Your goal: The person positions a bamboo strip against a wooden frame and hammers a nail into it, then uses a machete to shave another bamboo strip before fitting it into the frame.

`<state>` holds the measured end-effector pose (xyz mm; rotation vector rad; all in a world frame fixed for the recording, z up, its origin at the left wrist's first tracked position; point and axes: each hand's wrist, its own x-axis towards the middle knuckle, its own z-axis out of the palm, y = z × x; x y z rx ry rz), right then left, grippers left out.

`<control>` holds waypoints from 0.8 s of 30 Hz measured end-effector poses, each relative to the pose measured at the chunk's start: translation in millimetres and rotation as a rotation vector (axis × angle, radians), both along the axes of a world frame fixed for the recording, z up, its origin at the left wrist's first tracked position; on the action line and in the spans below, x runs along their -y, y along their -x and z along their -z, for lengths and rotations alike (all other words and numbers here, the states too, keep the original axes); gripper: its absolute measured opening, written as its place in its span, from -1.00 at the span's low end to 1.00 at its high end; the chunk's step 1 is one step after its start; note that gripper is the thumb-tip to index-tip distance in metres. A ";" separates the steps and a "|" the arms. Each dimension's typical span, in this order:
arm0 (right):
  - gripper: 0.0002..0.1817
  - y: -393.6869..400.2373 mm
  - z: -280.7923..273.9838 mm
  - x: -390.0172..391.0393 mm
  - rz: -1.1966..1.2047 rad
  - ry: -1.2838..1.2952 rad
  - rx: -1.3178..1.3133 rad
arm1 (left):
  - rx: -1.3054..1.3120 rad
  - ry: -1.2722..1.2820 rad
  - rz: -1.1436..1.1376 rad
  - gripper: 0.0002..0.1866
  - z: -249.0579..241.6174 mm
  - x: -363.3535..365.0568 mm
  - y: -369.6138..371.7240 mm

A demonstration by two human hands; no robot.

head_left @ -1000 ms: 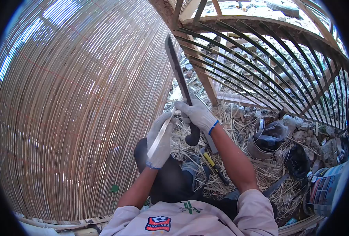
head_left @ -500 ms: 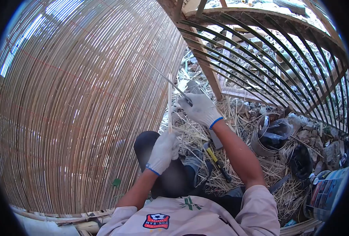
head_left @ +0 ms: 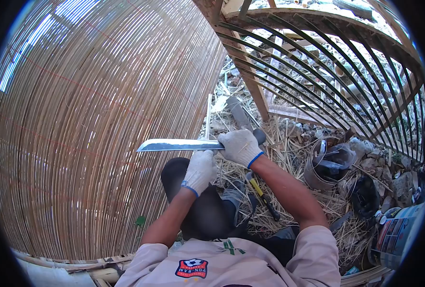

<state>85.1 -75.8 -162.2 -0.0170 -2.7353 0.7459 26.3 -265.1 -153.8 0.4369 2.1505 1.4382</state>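
In a white work glove, my right hand (head_left: 242, 147) is closed round the handle of a machete (head_left: 174, 145). Its blade points left, broad side showing, and the dark handle end sticks out past my fist. Just below the blade, my gloved left hand (head_left: 200, 171) is closed on a thin bamboo strip (head_left: 208, 117). The strip stands up beyond the blade, which crosses it right above the left fist. My dark-clad knee (head_left: 176, 172) is beneath the left hand.
A large screen of thin bamboo slats (head_left: 88, 143) fills the left. A curved wooden frame with dark slats (head_left: 318, 71) stands upper right. A yellow-handled tool (head_left: 258, 189) lies on shavings. Right are a bucket (head_left: 315, 174) and a printed container (head_left: 399, 234).
The machete has swung from pointing up and left, nearly edge-on, to lying level across the strip. My right hand has come down towards me; the left has risen slightly.
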 end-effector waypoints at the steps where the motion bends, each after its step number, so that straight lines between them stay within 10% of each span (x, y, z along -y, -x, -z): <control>1: -0.75 0.4 1.7 -0.2 0.002 0.001 0.000 | -0.145 0.017 0.106 -0.75 11.4 4.8 5.7; 6: -0.74 12.1 16.8 -4.7 0.001 0.023 0.015 | -0.486 0.064 0.275 -0.81 20.8 5.3 13.1; 9: -0.72 18.0 21.1 -23.3 0.109 0.005 0.166 | 0.267 0.149 -0.137 -0.92 -25.4 -15.4 -23.3; 13: -0.70 18.9 28.3 -33.3 0.109 -0.014 0.173 | -0.730 0.282 0.360 -0.92 22.0 0.9 -16.0; 24: -0.74 41.1 46.2 -45.3 0.198 0.051 0.224 | -0.193 0.112 0.241 -0.86 2.9 38.9 -45.2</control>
